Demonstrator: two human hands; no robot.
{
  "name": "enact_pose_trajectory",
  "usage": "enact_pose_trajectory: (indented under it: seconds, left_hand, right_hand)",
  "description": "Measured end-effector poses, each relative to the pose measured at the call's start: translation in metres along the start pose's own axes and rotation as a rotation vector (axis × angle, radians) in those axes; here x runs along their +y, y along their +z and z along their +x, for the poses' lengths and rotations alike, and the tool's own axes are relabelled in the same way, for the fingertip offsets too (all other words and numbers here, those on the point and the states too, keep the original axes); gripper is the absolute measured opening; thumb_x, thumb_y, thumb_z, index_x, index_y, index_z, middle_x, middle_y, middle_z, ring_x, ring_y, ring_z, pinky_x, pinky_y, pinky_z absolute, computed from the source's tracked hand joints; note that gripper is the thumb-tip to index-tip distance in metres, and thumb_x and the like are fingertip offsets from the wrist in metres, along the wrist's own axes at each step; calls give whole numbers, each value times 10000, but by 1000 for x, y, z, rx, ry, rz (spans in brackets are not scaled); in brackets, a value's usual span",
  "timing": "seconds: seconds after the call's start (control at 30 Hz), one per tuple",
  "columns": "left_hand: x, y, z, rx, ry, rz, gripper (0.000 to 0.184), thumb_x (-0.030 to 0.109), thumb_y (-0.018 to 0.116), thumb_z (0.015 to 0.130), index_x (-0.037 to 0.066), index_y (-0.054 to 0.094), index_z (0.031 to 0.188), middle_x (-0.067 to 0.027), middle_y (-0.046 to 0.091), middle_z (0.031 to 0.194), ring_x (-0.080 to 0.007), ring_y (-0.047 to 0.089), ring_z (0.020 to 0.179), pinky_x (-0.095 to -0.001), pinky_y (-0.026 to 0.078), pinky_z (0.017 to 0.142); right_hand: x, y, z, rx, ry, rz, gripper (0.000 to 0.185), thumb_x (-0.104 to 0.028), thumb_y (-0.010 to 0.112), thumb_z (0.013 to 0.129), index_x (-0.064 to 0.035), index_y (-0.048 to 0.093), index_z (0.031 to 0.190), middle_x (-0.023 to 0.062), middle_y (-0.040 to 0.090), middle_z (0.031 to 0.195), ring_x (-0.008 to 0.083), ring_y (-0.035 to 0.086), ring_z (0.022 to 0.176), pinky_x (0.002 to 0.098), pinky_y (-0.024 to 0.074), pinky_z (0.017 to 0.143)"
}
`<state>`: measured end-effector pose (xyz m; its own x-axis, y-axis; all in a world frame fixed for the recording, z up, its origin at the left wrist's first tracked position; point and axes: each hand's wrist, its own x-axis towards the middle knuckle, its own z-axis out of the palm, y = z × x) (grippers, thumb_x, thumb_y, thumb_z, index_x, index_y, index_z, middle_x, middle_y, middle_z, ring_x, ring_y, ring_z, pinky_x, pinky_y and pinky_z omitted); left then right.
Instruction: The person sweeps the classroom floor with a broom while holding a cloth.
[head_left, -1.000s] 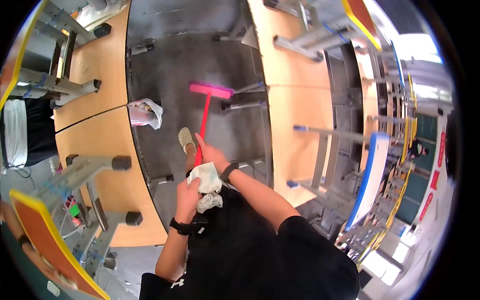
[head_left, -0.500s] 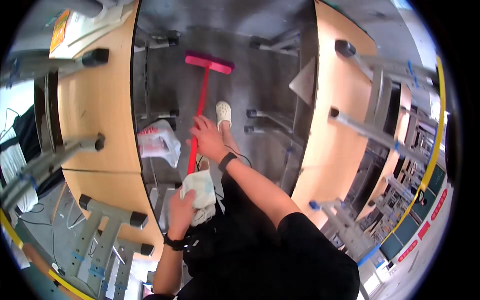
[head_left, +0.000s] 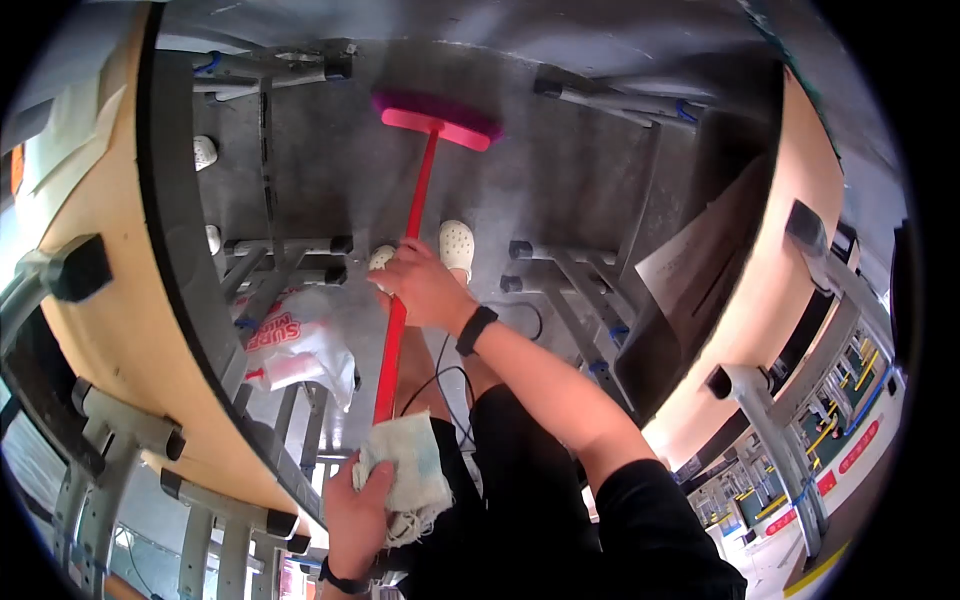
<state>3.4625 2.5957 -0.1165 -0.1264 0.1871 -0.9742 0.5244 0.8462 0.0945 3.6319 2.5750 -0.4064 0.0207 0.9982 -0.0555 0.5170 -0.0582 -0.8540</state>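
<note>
A broom with a red handle [head_left: 422, 190] and a pink head with purple bristles [head_left: 436, 128] reaches forward, its bristles on the grey floor. My right hand [head_left: 428, 285] is closed round the middle of the handle. Nearer to me, my left hand [head_left: 358, 515] is closed on a whitish cloth [head_left: 408, 465] with frayed edges. The handle's upper end disappears behind this cloth, so I cannot tell whether the left fingers also grip the handle.
Wooden desks stand left [head_left: 135, 300] and right [head_left: 745, 330], with upturned stools on them. A white plastic bag [head_left: 305, 350] hangs at the left. A sheet of cardboard [head_left: 700, 270] shows under the right desk. Light shoes [head_left: 205, 152] show beyond the left desk's legs. A dark cable [head_left: 535, 315] loops by my legs.
The view has tipped further down between the desks, and both my shoes show now. In view, the broom head sits slightly further right. Both hands keep their hold.
</note>
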Motion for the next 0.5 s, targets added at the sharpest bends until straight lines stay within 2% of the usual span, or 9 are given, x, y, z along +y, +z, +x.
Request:
enact_pose_trajectory:
  seconds: [0.1, 0.17, 0.2, 0.23, 0.4, 0.5]
  left_hand:
    - [3, 5, 19, 34, 13, 74, 373, 131, 648, 929, -98, 620, 1223, -108, 731, 975, -149, 672, 838, -296, 534, 778]
    - [9, 6, 16, 14, -32, 13, 387, 103, 669, 897, -89, 624, 1230, -121, 730, 1006, -167, 692, 842, -298, 552, 756]
    - [-41, -10, 12, 180, 292, 663, 561, 295, 681, 942, -61, 554, 1357, -233, 700, 1121, -366, 652, 1040, -442, 503, 918]
    - [-16, -5, 10, 96, 152, 521, 630, 340, 708, 916, -73, 546, 1364, -277, 661, 1228, -400, 610, 1182, -457, 447, 1031]
    - [35, -1, 4, -33, -102, 575, 596, 272, 721, 884, -69, 567, 1347, -263, 679, 1180, -372, 629, 1139, -446, 460, 1006]
    - [30, -5, 9, 24, -128, 393, 584, 246, 718, 875, -57, 570, 1352, -250, 682, 1167, -357, 634, 1120, -434, 464, 1000]
  right_hand:
    - [13, 5, 5, -40, -28, 32, 252, -173, 713, 735, -96, 703, 975, 59, 660, 848, 262, 607, 933, 482, 393, 1103]
    - [11, 5, 3, -8, -22, 70, 223, -144, 715, 721, -92, 698, 937, 46, 651, 839, 252, 608, 935, 487, 404, 1088]
    - [13, 5, 8, 15, -28, 85, 209, -129, 717, 714, -90, 696, 919, 40, 647, 834, 247, 609, 936, 490, 409, 1081]
    - [14, 6, 11, 18, -28, 84, 202, -116, 719, 708, -90, 697, 907, 39, 645, 823, 245, 611, 926, 490, 414, 1075]
    - [19, 0, 22, 26, -36, 74, 176, -68, 725, 682, -88, 698, 855, 36, 630, 764, 240, 612, 845, 473, 431, 1050]
    - [23, 4, 30, -2, -63, 103, 185, -60, 725, 677, -90, 699, 858, 27, 621, 734, 236, 606, 798, 463, 439, 1037]
